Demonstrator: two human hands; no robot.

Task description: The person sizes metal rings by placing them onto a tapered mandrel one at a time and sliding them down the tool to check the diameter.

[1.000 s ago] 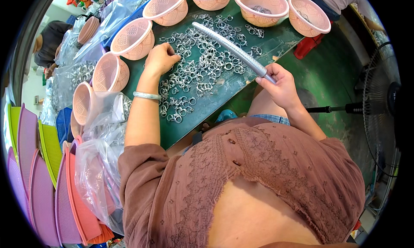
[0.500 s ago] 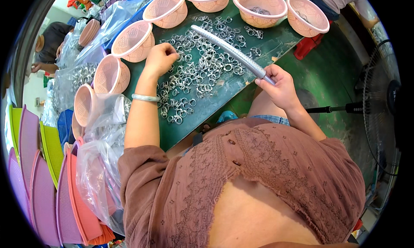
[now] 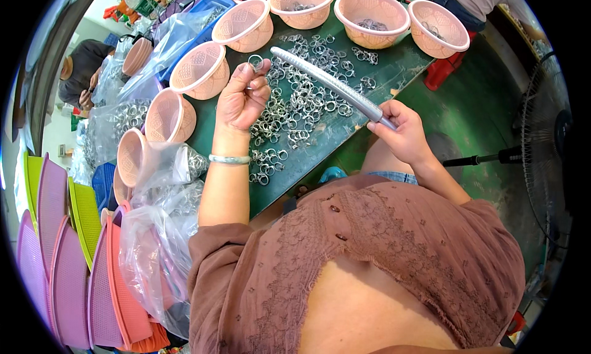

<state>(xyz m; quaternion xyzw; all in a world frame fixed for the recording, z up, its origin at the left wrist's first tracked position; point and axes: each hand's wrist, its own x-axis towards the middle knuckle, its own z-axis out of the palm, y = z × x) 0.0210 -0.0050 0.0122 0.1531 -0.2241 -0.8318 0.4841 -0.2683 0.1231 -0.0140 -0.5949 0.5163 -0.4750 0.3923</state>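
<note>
Threading stage, by the look of it: left hand (image 3: 243,98) pinching one metal ring (image 3: 255,61) above the green surface (image 3: 345,123), right hand (image 3: 403,129) gripping the long rod (image 3: 326,83), next needing ring aligned with rod tip.

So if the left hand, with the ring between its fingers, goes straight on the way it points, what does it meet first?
Probably the tip of the metal rod, just beyond the left hand and its ring. Depth is unclear; if it passes under, a pink basket is next.
</note>
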